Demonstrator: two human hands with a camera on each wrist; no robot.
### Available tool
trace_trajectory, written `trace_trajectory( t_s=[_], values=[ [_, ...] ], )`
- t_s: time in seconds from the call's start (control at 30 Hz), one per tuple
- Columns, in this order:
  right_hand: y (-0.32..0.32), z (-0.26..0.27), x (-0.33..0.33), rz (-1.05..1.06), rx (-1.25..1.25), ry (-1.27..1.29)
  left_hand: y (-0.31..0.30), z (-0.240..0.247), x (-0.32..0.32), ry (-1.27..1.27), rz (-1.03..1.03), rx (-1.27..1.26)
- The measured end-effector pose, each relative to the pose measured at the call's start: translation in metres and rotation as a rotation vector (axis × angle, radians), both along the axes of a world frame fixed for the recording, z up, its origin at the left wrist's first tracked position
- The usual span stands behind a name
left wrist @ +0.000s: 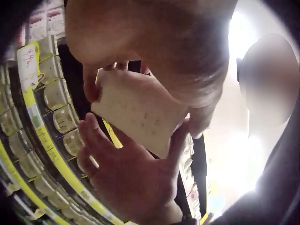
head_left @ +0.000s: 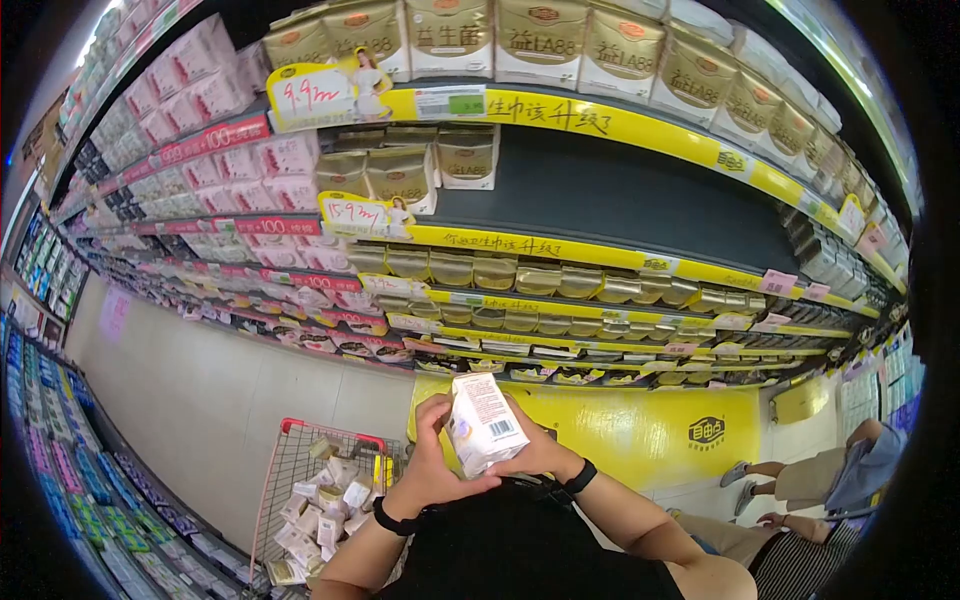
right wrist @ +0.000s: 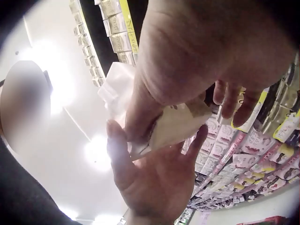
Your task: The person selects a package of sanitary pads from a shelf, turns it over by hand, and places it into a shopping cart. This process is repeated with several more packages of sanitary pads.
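A white package with red print and a barcode (head_left: 485,420) is held between both hands in front of the chest, tilted. The left hand (head_left: 432,470) grips its left side, thumb below and fingers behind. On the right side, the right hand (head_left: 545,452) grips the lower corner. The left wrist view has the left hand (left wrist: 154,42) large above the pale package (left wrist: 136,105), the right hand (left wrist: 133,180) beneath. From the right wrist, the right hand (right wrist: 201,51) hides part of the package (right wrist: 180,124); the left hand (right wrist: 157,180) supports it from below.
Shelves of gold packs (head_left: 540,40) and pink packs (head_left: 285,155) rise ahead, with yellow price strips (head_left: 610,120). A wire cart (head_left: 283,450) holding many packages stands at lower left. Other people (head_left: 800,480) are at lower right, near a yellow floor mat (head_left: 640,425).
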State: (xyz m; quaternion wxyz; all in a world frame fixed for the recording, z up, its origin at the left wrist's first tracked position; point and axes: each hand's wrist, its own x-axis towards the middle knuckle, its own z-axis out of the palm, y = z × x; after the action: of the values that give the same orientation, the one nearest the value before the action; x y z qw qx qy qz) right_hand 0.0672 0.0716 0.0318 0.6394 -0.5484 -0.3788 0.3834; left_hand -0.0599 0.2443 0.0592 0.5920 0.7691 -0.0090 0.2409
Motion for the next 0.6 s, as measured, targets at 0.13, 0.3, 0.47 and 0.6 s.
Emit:
trace_trajectory(
  t_s=[0.13,0.3,0.47,0.6],
  values=[
    [0.005,-0.015,-0.003,-0.016,0.01,0.085,0.005,0.012,-0.007,0.043,0.136,0.236],
    [0.002,-0.016,0.012,0.041,-0.073,0.241,0.013,0.009,-0.013,0.094,0.195,0.337],
    [0.009,-0.016,0.006,0.088,0.014,0.263,0.02,0.008,-0.021,0.285,0.225,0.2],
    [0.019,-0.026,0.002,0.17,0.002,0.25,0.046,-0.065,-0.034,0.533,0.024,-0.647]
  ],
)
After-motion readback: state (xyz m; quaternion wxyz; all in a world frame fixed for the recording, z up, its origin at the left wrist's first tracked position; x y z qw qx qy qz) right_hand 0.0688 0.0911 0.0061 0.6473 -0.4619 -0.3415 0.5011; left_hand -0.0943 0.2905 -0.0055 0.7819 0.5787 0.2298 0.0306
